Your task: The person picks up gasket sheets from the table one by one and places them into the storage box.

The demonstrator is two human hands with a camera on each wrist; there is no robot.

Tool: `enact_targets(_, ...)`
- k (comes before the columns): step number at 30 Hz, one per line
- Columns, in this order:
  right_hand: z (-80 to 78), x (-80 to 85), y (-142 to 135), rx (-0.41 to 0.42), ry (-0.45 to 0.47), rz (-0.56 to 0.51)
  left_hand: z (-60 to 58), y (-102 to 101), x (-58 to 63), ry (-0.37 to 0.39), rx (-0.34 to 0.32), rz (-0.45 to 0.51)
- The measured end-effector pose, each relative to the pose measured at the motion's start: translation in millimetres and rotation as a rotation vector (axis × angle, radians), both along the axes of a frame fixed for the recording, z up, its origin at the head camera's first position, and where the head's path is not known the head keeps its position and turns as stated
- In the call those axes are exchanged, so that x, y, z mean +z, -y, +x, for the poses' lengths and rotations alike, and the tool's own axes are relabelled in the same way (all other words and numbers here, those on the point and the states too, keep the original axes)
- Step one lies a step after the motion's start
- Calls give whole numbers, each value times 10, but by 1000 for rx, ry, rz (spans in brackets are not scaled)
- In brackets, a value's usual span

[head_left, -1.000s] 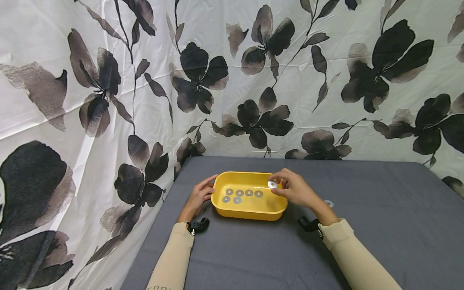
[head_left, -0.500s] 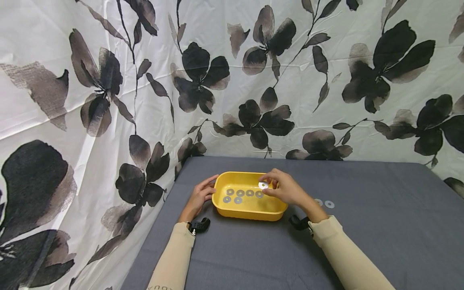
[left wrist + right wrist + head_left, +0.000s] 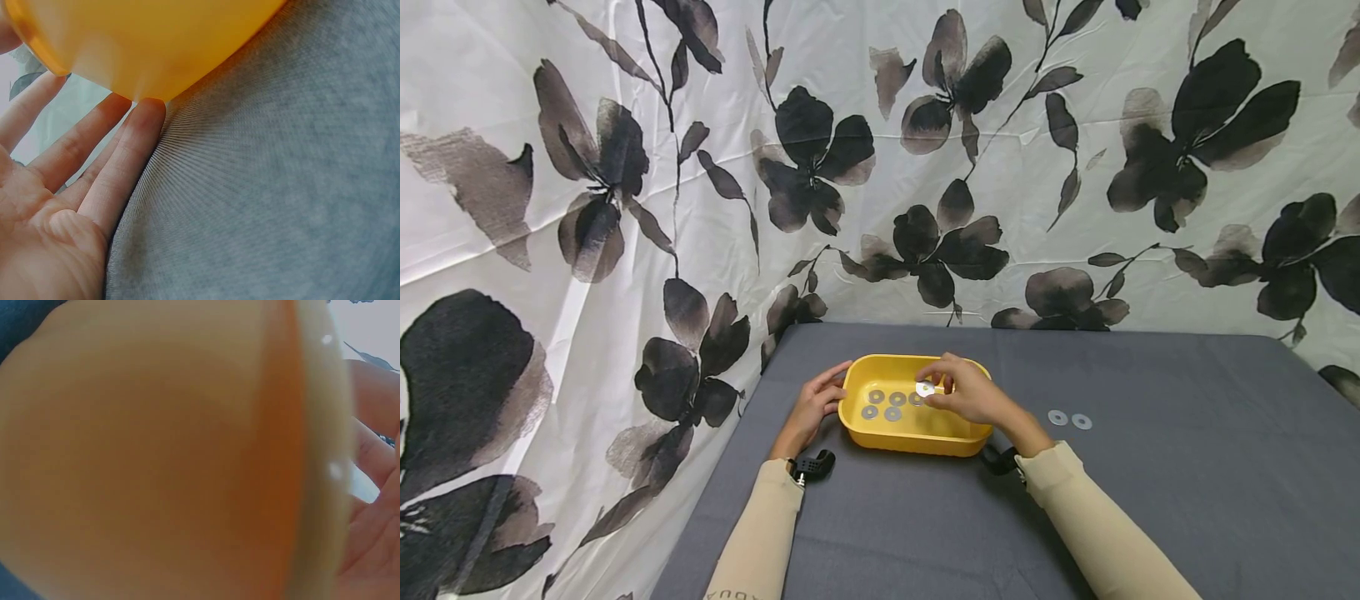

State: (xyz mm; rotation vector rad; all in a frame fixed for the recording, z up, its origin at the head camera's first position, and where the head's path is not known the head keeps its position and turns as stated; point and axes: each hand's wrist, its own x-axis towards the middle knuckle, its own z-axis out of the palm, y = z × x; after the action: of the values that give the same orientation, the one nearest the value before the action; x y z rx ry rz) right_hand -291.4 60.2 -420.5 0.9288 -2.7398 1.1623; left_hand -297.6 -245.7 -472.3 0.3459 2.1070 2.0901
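Note:
In the head view, a yellow plastic tray [image 3: 917, 443] stands on the grey-covered table. Several flat metal washers [image 3: 892, 413] lie in two rows on its floor. My left hand [image 3: 808, 410] rests against the tray's left end; in the left wrist view its fairly straight fingers [image 3: 119, 169] touch the tray's outer wall [image 3: 156, 50]. Over the tray, my right hand [image 3: 973, 396] pinches a bright washer [image 3: 925, 388] between thumb and fingers, covering part of the tray floor. The right wrist view is mostly filled by the blurred tray wall [image 3: 156, 456]; no washer shows there.
Two loose washers, a left one [image 3: 1057, 417] and a right one [image 3: 1082, 422], lie on the table [image 3: 1187, 467] to the right of the tray. A white curtain [image 3: 1060, 250] with dark flowers hangs behind and along the left side.
My right hand has moved left over the tray with the pinched washer, from the right end toward the middle. Both loose washers now show fully. My left hand has stayed in place.

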Motion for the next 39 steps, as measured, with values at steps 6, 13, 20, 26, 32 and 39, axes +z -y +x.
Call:
enact_targets(6,-28,-24,87,21,5,19,-9,-3,-10,-6,3,14)
enact_targets(13,-66,-53,165,42,28,44,-12,3,-8,-4,-6,9)
enact_targets(20,-97,-124,219,36,18,80,-9,6,-12,-9,-4,5)
enact_targets(26,-109,-179,254,16,11,103,-10,1,-7,-5,-1,2)
enact_targets(32,-117,-201,291,-12,40,139,-10,3,0,4,-1,13)
enact_targets(39,-143,-241,315,-36,72,173,-6,10,6,-4,-1,10)
